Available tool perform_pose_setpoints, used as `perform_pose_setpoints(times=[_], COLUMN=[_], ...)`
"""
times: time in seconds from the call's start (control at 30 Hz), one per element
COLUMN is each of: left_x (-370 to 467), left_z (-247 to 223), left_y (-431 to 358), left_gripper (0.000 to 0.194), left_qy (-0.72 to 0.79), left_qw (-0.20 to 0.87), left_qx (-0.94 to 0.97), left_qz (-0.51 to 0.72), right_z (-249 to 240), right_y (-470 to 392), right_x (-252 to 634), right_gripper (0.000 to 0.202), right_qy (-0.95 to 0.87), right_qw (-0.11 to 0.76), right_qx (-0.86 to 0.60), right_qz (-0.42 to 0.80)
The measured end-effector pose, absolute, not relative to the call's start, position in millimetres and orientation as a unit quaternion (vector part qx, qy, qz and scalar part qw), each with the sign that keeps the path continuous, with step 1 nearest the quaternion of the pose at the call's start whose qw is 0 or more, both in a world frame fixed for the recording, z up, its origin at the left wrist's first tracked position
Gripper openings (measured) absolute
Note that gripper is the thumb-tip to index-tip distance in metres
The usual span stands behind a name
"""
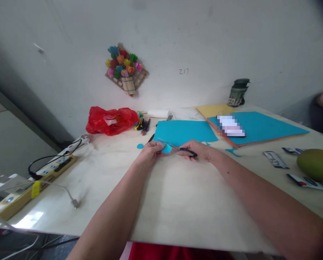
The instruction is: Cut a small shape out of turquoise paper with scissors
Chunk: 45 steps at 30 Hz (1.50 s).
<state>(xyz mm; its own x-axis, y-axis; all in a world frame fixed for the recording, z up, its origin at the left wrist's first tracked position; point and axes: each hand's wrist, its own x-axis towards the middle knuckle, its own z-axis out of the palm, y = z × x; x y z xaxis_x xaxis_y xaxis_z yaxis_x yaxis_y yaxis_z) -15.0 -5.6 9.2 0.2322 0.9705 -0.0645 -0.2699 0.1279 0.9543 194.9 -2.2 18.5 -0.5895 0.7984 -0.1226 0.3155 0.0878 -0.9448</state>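
Between the fingers of my left hand [151, 151] is a small rounded piece of blue paper [166, 148]. My right hand [196, 150] is closed around the black handles of a pair of scissors [190, 151]. The scissors' blades point left and lie across the top of the blue piece. Just behind my hands lies a blue sheet [185, 130]. A small blue disc [140, 146] rests on the table left of my left hand, and blue paper scraps [233, 151] lie to the right of my right hand.
Behind are a red plastic bag [111, 121] and several markers [145, 126]. At right are stacked coloured sheets [272, 124] with a phone [231, 126] on top, a dark bottle [238, 92] and a green mango [318, 164]. A power strip [57, 167] with cables runs along the left edge.
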Motion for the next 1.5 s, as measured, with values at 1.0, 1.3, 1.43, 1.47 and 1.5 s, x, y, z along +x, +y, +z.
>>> perform_pose_setpoints(times=[1.0, 1.3, 1.43, 1.47, 1.5], left_x=[-15.2, -14.0, -14.1, -14.1, -14.0], left_z=[8.7, 8.7, 8.1, 8.0, 8.0], left_y=[-5.7, -6.0, -5.1, -5.0, -5.0], left_gripper=[0.024, 0.024, 0.024, 0.023, 0.024], left_qy=[0.371, 0.384, 0.385, 0.384, 0.382], left_qw=[0.653, 0.652, 0.652, 0.652, 0.651], left_qx=[0.448, 0.438, 0.438, 0.439, 0.439], left_qz=[0.484, 0.486, 0.484, 0.486, 0.487], right_z=[16.3, 21.1, 22.9, 23.1, 23.1], right_y=[-0.5, -4.5, -6.5, -6.7, -6.8], right_x=[194.3, 192.4, 190.7, 190.3, 189.9], right_gripper=[0.038, 0.036, 0.033, 0.033, 0.032], right_qy=[-0.698, -0.681, -0.681, -0.681, -0.683], right_qw=[0.218, 0.221, 0.225, 0.226, 0.226], right_qx=[-0.399, -0.411, -0.416, -0.417, -0.417], right_qz=[0.552, 0.564, 0.559, 0.558, 0.556])
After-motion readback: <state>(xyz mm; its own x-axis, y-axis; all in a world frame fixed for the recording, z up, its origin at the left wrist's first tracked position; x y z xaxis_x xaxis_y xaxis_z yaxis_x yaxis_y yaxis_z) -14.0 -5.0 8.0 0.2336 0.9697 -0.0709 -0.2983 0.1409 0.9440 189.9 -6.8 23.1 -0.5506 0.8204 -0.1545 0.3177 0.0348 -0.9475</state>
